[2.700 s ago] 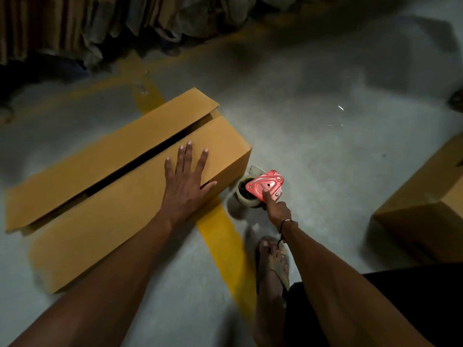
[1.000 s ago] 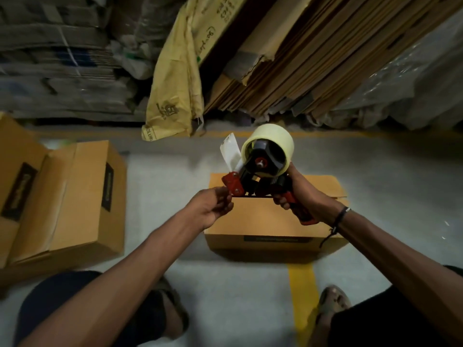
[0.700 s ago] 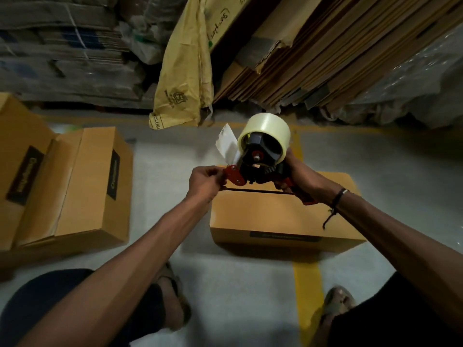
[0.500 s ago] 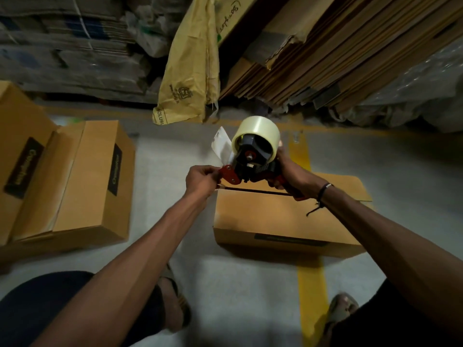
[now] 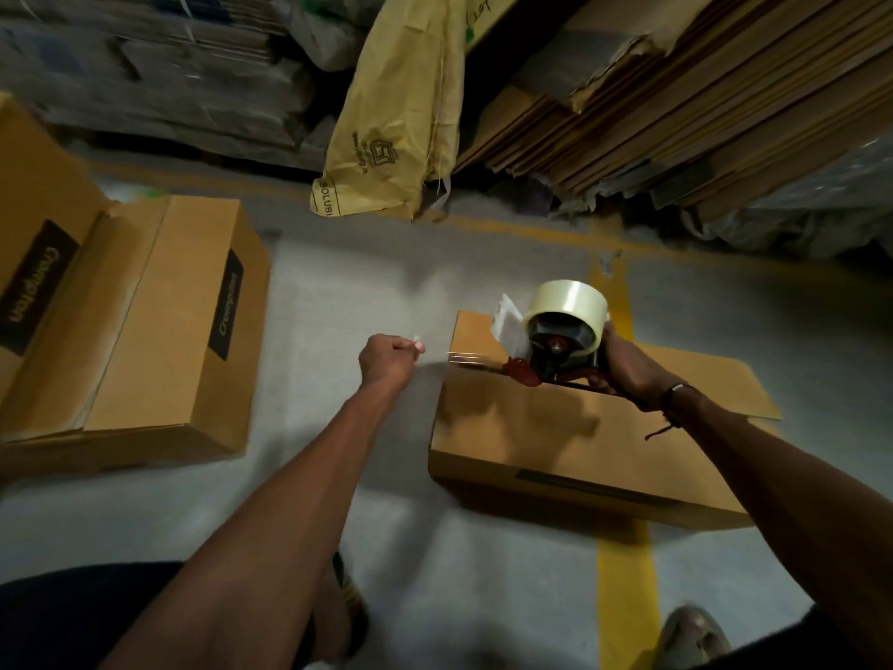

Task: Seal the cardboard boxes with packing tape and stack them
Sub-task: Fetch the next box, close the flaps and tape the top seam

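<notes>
Pinching the tape end, your left hand (image 5: 389,362) stretches it leftward off the box (image 5: 570,427); your right hand (image 5: 623,367) grips the tape dispenser (image 5: 555,343) over the box seam. Tape looks thin and sticky, so keep it taut.

The cardboard box (image 5: 570,427) is showing a matt, smooth brown paper face. The tape roll (image 5: 568,302) is gleaming, clear and glossy, on a tape dispenser (image 5: 551,355) of red and black plastic. The floor (image 5: 386,524) is looking like rough grey concrete with a yellow painted stripe (image 5: 626,597).
</notes>
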A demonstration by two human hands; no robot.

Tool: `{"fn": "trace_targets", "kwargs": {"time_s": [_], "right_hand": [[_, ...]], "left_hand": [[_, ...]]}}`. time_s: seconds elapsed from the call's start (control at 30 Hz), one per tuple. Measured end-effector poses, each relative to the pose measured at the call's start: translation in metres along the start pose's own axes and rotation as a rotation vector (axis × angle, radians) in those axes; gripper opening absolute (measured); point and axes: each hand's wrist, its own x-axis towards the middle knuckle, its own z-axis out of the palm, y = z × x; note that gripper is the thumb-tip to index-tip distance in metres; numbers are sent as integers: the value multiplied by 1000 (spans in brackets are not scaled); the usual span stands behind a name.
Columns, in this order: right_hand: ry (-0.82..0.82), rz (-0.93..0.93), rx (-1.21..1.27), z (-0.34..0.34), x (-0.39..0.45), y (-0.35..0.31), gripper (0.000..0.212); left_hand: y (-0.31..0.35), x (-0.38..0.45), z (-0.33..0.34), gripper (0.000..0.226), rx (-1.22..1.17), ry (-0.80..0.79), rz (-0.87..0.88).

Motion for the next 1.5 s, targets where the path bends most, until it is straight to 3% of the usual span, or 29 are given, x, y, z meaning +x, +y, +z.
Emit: {"fn": "trace_targets", "kwargs": {"time_s": [0.17, 0.47, 0.63, 1.2, 1.37, 1.5], "right_hand": [[84, 0, -191, 8, 23, 14, 111], [143, -2, -440, 29, 49, 33, 80], [168, -40, -515, 36, 55, 46, 78], [180, -41, -507, 36, 66, 59, 69], [165, -33, -489, 36, 70, 64, 66], [164, -72, -498, 35, 70, 60, 73]], "left_hand": [[-16, 18, 18, 17, 48, 27, 3], [-38, 27, 29, 20, 98, 78, 117], [-48, 30, 35, 22, 129, 76, 120], [-80, 43, 58, 19, -39, 27, -133], [-84, 35, 82, 13, 8, -6, -181], [-91, 36, 80, 43, 80, -15, -295]]}}
